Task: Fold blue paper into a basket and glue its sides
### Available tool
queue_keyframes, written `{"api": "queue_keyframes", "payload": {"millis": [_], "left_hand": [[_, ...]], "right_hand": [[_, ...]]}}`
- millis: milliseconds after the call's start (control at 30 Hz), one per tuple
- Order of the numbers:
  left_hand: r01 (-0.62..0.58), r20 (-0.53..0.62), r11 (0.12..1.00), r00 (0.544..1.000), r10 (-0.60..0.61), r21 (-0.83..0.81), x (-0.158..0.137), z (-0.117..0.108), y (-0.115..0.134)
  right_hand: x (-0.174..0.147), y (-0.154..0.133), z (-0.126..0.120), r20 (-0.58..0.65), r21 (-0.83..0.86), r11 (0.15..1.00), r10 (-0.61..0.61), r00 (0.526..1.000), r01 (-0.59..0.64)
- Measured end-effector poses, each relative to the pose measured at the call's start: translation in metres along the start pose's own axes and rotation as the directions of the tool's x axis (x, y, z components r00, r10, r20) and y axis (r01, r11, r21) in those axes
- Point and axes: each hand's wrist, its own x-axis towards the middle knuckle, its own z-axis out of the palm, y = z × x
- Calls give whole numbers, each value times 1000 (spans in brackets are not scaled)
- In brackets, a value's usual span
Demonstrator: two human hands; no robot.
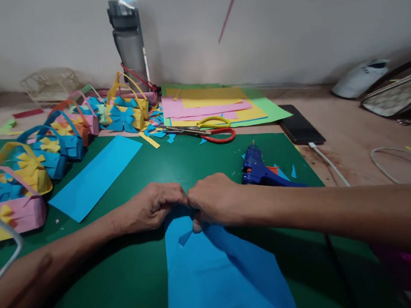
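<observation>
A large sheet of blue paper (227, 282) lies over the green mat in front of me, running off the bottom of the view. At its far edge my left hand (154, 204) pinches the paper, fingers curled. Right beside it, touching it, my right hand (217, 199) is closed on the same edge, thumb pointing down. The paper between the two hands is mostly hidden by the fingers. A small blue scrap (185, 238) rests on the sheet just below the hands. Another strip of blue paper (97, 177) lies flat beyond my left forearm.
Small paper baskets (51, 153) with flowers line the left. Scissors (202, 132) lie before stacked coloured sheets (213, 105). A blue glue gun (257, 166) is beyond my right forearm, near a phone (300, 125) on a cable. A bottle (130, 48) stands at the wall.
</observation>
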Motion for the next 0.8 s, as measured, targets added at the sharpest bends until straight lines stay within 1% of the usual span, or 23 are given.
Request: {"api": "queue_keyframes", "payload": {"millis": [100, 167, 200, 267, 367, 467, 567, 700, 800], "left_hand": [[-26, -129, 998, 991, 33, 56, -4, 3, -2], [-29, -265, 994, 963, 56, 107, -8, 6, -4], [-25, -313, 992, 948, 63, 126, -9, 7, -5], [-11, -402, 988, 913, 72, 153, -11, 9, -8], [25, -486, 986, 872, 58, 163, -11, 11, -9], [77, -538, 986, 843, 14, 146, -9, 12, -7], [148, -577, 984, 814, -64, 100, -8, 13, -5], [252, -588, 967, 777, -224, -36, -7, 13, 1], [329, -532, 923, 755, -384, -199, -4, 10, 11]], "right_hand": [[-9, 0, 1, -107, -83, 996, 15, 994, -24], [-15, 0, 2, -210, -107, 994, 2, 978, -25], [-18, -1, 2, -234, -103, 994, 6, 972, -31], [-21, 0, 3, -223, -76, 996, 33, 974, -51], [-22, 0, 2, -177, -51, 997, 56, 983, -66], [-22, 1, 1, -159, -32, 997, 65, 985, -71], [-22, 2, 2, -150, 4, 997, 81, 985, -81], [-26, 2, 6, -173, 74, 993, 104, 980, -92], [-32, 2, 5, -201, 134, 986, 124, 972, -99]]}}
